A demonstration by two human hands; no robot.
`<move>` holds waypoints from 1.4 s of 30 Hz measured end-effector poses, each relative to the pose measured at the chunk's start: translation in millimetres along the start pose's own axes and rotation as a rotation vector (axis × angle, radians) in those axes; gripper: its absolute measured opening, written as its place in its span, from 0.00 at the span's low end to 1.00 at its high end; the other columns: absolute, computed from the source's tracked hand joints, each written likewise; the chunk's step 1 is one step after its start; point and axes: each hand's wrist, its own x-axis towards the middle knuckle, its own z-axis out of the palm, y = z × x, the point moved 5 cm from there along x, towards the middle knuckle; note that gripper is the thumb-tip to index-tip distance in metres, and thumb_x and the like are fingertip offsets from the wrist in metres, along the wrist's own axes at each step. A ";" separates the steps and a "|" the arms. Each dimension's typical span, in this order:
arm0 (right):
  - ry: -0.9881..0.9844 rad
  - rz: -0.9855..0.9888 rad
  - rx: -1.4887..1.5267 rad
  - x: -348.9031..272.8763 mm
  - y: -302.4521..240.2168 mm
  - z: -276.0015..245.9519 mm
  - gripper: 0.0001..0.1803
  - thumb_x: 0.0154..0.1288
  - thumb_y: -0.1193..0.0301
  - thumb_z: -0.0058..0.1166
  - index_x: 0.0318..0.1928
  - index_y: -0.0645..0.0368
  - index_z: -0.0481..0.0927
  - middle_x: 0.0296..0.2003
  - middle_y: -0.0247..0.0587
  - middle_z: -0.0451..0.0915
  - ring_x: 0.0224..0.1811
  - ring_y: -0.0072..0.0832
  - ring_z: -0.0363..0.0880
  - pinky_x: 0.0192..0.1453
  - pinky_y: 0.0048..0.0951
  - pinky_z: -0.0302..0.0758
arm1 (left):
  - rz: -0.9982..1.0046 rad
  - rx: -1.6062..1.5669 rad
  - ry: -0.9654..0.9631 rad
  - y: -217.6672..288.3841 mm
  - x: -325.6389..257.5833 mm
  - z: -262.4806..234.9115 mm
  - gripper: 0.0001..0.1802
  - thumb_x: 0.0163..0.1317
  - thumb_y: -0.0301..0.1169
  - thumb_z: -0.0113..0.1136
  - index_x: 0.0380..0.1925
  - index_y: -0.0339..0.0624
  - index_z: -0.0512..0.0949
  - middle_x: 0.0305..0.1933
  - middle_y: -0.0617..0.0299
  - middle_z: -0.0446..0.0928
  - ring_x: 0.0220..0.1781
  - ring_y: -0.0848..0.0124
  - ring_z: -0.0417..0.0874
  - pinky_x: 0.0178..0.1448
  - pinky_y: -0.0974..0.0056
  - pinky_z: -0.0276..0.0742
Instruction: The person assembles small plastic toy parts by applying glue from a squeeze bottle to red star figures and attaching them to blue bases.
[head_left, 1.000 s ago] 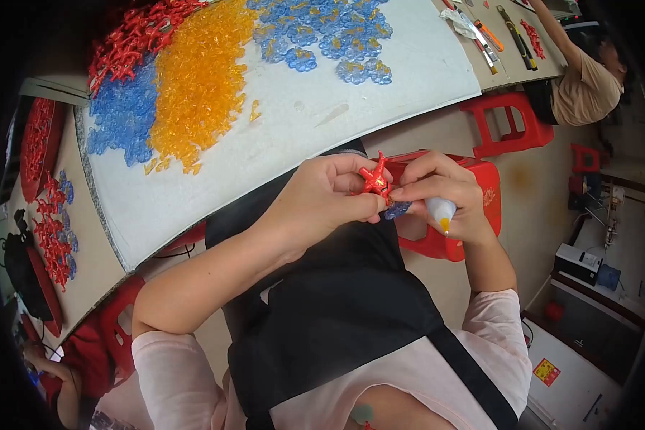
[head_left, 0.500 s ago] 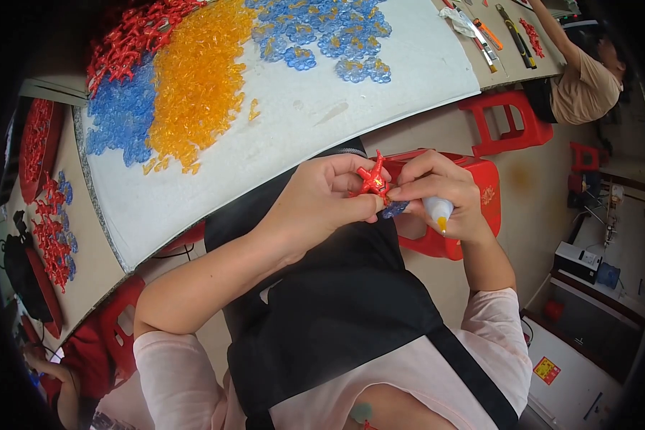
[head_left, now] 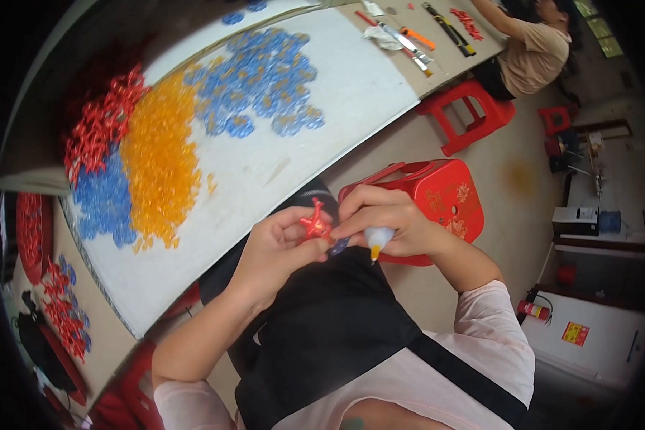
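My left hand (head_left: 276, 247) is closed around a small shiny red plastic figure (head_left: 315, 225) with pointed limbs, held above my lap. The fingertips of my right hand (head_left: 398, 218) meet the figure's lower end, where a clear dark-blue piece (head_left: 339, 247) shows; whether the two parts are joined I cannot tell. Tucked in the same right hand is a white squeeze bottle (head_left: 378, 237) with a yellow tip that points down. Fingers hide much of the figure and the blue piece.
On the white-covered table (head_left: 265, 175) lie heaps of red figures (head_left: 104, 118), orange pieces (head_left: 161, 161), blue pieces (head_left: 104, 197) and blue-and-orange discs (head_left: 258, 79). Knives and brushes (head_left: 405, 46) lie farther right. Red stools (head_left: 444, 197) stand on the right; another person (head_left: 537, 54) sits beyond.
My view has swung, so the table and my hands appear farther left and lower. Both hands keep their hold on the figure, the blue piece and the bottle, with only slight finger movement.
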 end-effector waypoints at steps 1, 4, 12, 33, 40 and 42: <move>-0.012 -0.017 0.008 -1.0 -1.5 1.4 0.13 0.44 0.81 0.59 0.34 0.58 0.79 0.30 0.38 0.72 0.31 0.29 0.74 0.31 0.24 0.71 | -0.002 -0.002 0.007 0.5 -2.1 0.2 0.14 0.51 0.19 0.54 0.41 0.34 0.71 0.34 0.59 0.76 0.35 0.77 0.76 0.40 0.73 0.73; -0.008 -0.053 -0.004 -1.7 -9.1 -0.3 0.12 0.45 0.79 0.59 0.34 0.58 0.79 0.30 0.39 0.72 0.31 0.30 0.74 0.32 0.25 0.71 | 0.011 0.004 0.005 3.0 -5.2 2.7 0.15 0.51 0.19 0.54 0.41 0.35 0.71 0.35 0.59 0.76 0.36 0.77 0.76 0.40 0.73 0.73; -0.010 -0.094 -0.002 -1.3 -16.2 6.2 0.14 0.43 0.80 0.59 0.35 0.57 0.78 0.32 0.37 0.73 0.31 0.30 0.75 0.31 0.25 0.71 | 0.040 0.005 0.058 0.4 -15.5 -0.7 0.15 0.50 0.18 0.55 0.41 0.34 0.70 0.35 0.58 0.76 0.36 0.76 0.76 0.39 0.73 0.73; -0.031 -0.104 -0.008 -3.5 -23.2 13.0 0.12 0.45 0.80 0.58 0.34 0.59 0.79 0.31 0.39 0.73 0.31 0.30 0.75 0.31 0.24 0.71 | 0.053 -0.009 0.067 -3.4 -25.3 -0.5 0.15 0.50 0.19 0.55 0.41 0.35 0.71 0.35 0.60 0.76 0.34 0.77 0.76 0.40 0.74 0.73; -0.006 -0.023 -0.027 -2.5 -18.9 8.8 0.10 0.45 0.78 0.61 0.33 0.60 0.80 0.30 0.38 0.72 0.31 0.27 0.73 0.32 0.24 0.70 | 0.054 -0.021 0.031 -2.3 -16.8 -0.3 0.15 0.52 0.20 0.54 0.42 0.36 0.71 0.34 0.61 0.76 0.35 0.78 0.76 0.40 0.74 0.72; -0.025 -0.012 -0.006 -3.7 -16.0 9.7 0.10 0.45 0.78 0.61 0.33 0.60 0.80 0.30 0.38 0.72 0.31 0.27 0.73 0.32 0.24 0.69 | 0.055 -0.040 0.035 -2.3 -15.0 -0.2 0.15 0.51 0.20 0.54 0.42 0.36 0.71 0.34 0.61 0.76 0.35 0.78 0.76 0.40 0.74 0.72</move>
